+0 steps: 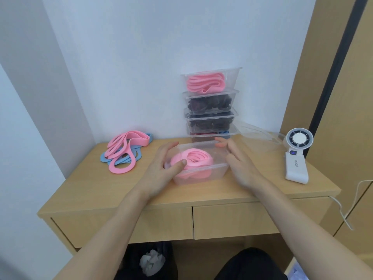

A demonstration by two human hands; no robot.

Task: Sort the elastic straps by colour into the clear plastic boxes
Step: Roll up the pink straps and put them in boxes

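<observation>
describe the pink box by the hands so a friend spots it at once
Find the light wooden desk against the white wall, with a stack of clear boxes at its back. Just in front of that stack, one clear box sits alone on the desktop between the left hand and right hand. Unlike the other pink-filled box, which tops the stack, it rests on the desk itself.

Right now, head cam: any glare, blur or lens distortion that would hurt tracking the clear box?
Head view: light soft and even, shadows faint, no hard glare. Head view: wide-angle bend leans the wardrobe and wall edges outward toward the top. Head view: overall soft focus; the clear box and loose lids show only faint edges; the right hand looks slightly smeared.
</observation>
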